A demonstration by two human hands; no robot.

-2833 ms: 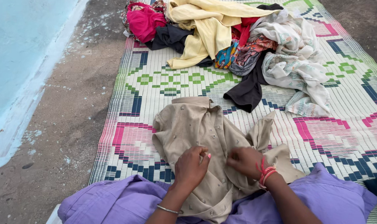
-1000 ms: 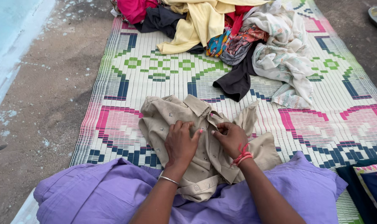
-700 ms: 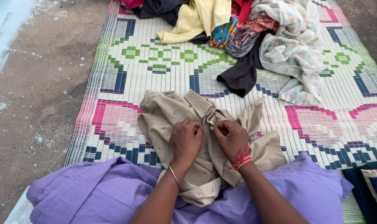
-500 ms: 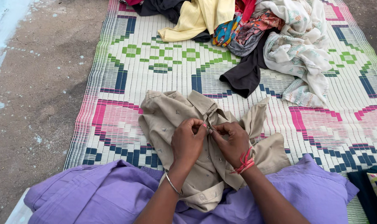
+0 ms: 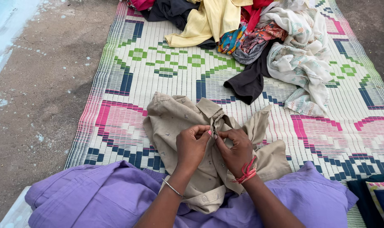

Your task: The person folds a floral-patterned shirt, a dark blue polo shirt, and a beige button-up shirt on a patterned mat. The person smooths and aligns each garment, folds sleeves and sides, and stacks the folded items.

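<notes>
Beige shirt [image 5: 175, 122] lies near on the woven mat [image 5: 116, 97]. Left hand [image 5: 192, 145] and right hand [image 5: 236, 150] both pinch its button placket. Clothes pile [image 5: 259, 38] sits far right.

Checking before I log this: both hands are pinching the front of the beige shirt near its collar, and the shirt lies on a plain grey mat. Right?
Not quite. The head view shows the mat is patterned in green, pink and blue. Left hand and right hand do pinch the beige shirt near its collar.

Single head cam, looks steeply down and forward over lap. Hands [image 5: 215, 145] close, lower centre. Mat [image 5: 166, 76] runs away to top edge. No second view.
</notes>
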